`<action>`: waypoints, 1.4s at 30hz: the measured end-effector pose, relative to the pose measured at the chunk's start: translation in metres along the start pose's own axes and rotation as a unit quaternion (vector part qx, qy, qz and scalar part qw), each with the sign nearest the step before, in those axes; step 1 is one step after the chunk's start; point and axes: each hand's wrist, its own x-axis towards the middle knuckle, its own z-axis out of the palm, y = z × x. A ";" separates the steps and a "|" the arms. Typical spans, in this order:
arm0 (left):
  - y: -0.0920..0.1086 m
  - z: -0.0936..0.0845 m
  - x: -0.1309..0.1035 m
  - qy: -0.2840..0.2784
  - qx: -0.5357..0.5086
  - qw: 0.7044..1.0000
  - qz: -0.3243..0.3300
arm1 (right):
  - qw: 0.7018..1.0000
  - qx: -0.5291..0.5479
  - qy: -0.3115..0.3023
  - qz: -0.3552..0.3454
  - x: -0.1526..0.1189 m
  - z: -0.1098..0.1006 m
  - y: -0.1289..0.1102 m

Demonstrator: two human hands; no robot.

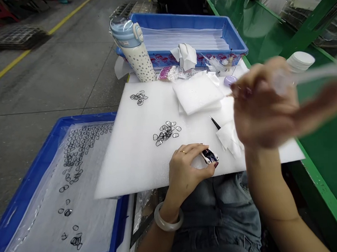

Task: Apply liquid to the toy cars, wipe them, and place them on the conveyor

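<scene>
White foam sheet (136,157) is padding the worktop; left hand (184,170) is pinning a small toy car (210,156), fingers closed. Blurred right hand (261,102), mid-right, is pinching a thin stick (229,95).

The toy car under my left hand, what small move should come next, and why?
Probably bring the raised right hand down to the toy car. The left hand pins it on the foam sheet, while the right is blurred in mid-air, pinching something thin.

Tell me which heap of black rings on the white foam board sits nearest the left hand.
The larger heap mid-board, just above the left hand; the smaller heap lies farther off, near the dotted bottle.
</scene>
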 end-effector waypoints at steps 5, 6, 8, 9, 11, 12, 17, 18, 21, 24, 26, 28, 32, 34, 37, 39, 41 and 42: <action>-0.010 -0.007 -0.008 -0.060 0.070 0.992 0.081 | 0.999 -0.014 0.019 -0.032 0.071 0.007 0.034; -0.012 -0.008 -0.009 -0.072 0.079 0.989 0.098 | 0.998 -0.036 0.023 -0.048 0.069 0.003 0.036; -0.014 -0.010 -0.011 -0.090 0.091 0.985 0.118 | 0.989 -0.068 0.054 -0.121 0.050 -0.011 0.031; -0.014 -0.009 -0.011 -0.093 0.094 0.984 0.124 | 0.980 -0.082 0.077 -0.161 0.035 -0.022 0.024; -0.014 -0.008 -0.012 -0.088 0.101 0.982 0.130 | 0.964 -0.134 0.123 -0.196 0.006 -0.047 0.011; -0.014 -0.007 -0.012 -0.083 0.105 0.982 0.131 | 0.954 -0.189 0.143 -0.183 -0.006 -0.060 0.007; -0.012 -0.004 -0.011 -0.082 0.118 0.981 0.128 | 0.792 -0.596 0.116 0.065 -0.025 -0.098 0.031; -0.011 -0.004 -0.011 -0.084 0.118 0.981 0.126 | 0.765 -0.629 0.103 0.088 -0.024 -0.098 0.039; -0.009 -0.004 -0.011 -0.095 0.111 0.983 0.109 | 0.799 -0.590 0.096 0.062 -0.019 -0.092 0.054; -0.008 -0.009 -0.010 -0.119 0.086 0.985 0.088 | 0.929 -0.355 0.089 0.055 -0.020 -0.094 0.051; -0.009 -0.019 -0.007 -0.149 0.055 0.984 0.078 | 0.968 -0.207 0.119 0.075 -0.025 -0.103 0.045; -0.010 -0.035 -0.001 -0.168 0.033 0.983 0.068 | 0.972 -0.155 0.154 0.090 -0.032 -0.114 0.040; -0.015 -0.074 0.022 -0.165 0.097 0.981 0.042 | 0.946 -0.269 0.150 0.100 -0.050 -0.133 0.040; -0.016 -0.088 0.037 -0.174 0.170 0.970 0.027 | 0.908 -0.396 0.112 0.082 -0.058 -0.138 0.042; -0.015 -0.091 0.060 -0.176 0.283 0.943 -0.001 | 0.886 -0.450 0.109 0.039 -0.067 -0.141 0.044; -0.015 -0.085 0.071 -0.175 0.328 0.928 -0.014 | 0.895 -0.417 0.154 0.026 -0.071 -0.141 0.042; -0.016 -0.077 0.079 -0.177 0.344 0.922 -0.017 | 0.899 -0.392 0.193 0.028 -0.077 -0.140 0.040; -0.016 -0.074 0.081 -0.178 0.345 0.921 -0.017 | 0.902 -0.376 0.208 0.029 -0.079 -0.140 0.039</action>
